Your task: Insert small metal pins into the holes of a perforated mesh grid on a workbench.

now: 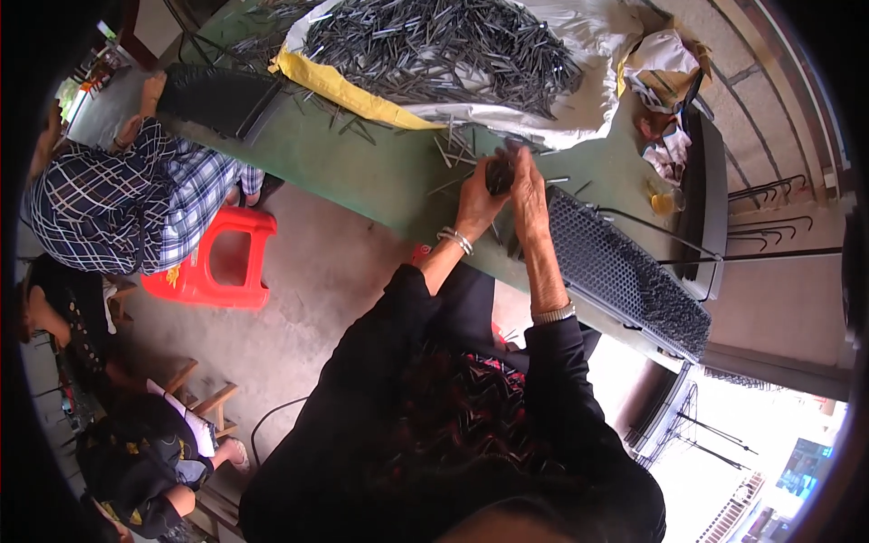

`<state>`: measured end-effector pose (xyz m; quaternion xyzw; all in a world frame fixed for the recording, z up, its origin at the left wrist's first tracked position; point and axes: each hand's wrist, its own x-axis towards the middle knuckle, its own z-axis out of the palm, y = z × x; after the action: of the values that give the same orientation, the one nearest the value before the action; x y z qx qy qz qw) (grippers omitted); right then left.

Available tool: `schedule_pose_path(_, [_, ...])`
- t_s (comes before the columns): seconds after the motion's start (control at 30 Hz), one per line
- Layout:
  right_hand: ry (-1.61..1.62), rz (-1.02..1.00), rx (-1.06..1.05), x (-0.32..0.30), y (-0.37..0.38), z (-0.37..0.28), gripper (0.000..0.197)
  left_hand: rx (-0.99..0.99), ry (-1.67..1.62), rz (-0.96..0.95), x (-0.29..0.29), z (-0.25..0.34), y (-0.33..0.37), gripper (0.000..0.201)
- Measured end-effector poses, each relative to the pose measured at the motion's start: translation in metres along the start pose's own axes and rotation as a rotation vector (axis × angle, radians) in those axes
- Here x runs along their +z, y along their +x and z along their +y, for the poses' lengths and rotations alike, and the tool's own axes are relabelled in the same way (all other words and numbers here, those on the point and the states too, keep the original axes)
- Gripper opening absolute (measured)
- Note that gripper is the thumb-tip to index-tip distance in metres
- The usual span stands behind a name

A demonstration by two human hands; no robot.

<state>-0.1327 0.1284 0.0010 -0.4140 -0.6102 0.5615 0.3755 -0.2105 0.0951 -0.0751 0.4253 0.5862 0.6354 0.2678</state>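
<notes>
Over the green table's near edge, my left hand (478, 197) is closed round a bundle of short dark rods (498, 176), their ends facing up. My right hand (528, 192) presses against the bundle's right side, its fingers slightly blurred. Just beyond my hands lies a big heap of the same thin dark rods (444, 50) on an opened white sack (593, 100) with a yellow edge. To the right of my right wrist, a black tray with a grid of holes (615, 262) leans over the table edge; its far right end is densely filled.
Loose rods (457, 145) lie on the green table (362, 172). A small jar of yellowish liquid (665, 197) stands at the right. Another black tray (217, 100) is at the left, beside a person in checked clothes (109, 199) on a red stool (226, 258). More people sit lower left.
</notes>
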Motion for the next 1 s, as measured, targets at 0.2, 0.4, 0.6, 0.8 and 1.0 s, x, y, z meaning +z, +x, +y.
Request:
schedule_pose_path(0.2, [-0.646, 0.115, -0.311, -0.014, -0.014, 0.012, 0.024, -0.361, -0.399, 0.089, -0.015, 0.012, 0.029, 0.010])
schedule_pose_path(0.4, [-1.143, -0.152, -0.099, 0.014, -0.045, 0.026, 0.027, -0.649, -0.958, 0.207, -0.028, -0.001, 0.044, 0.013])
schedule_pose_path(0.6, [-1.179, -0.110, -0.064, 0.022, -0.036, 0.044, 0.020, -0.631, -1.023, 0.145, -0.038, 0.003, 0.046, 0.013])
schedule_pose_path(0.8, [-1.286, 0.127, -0.058, 0.023, -0.004, 0.050, 0.019, -0.662, -1.055, 0.135, -0.043, 0.008, 0.028, 0.013])
schedule_pose_path(1.0, [-1.007, 0.223, -0.103, -0.003, 0.001, 0.046, 0.020, -0.745, -1.074, 0.167, -0.024, 0.008, 0.008, 0.014])
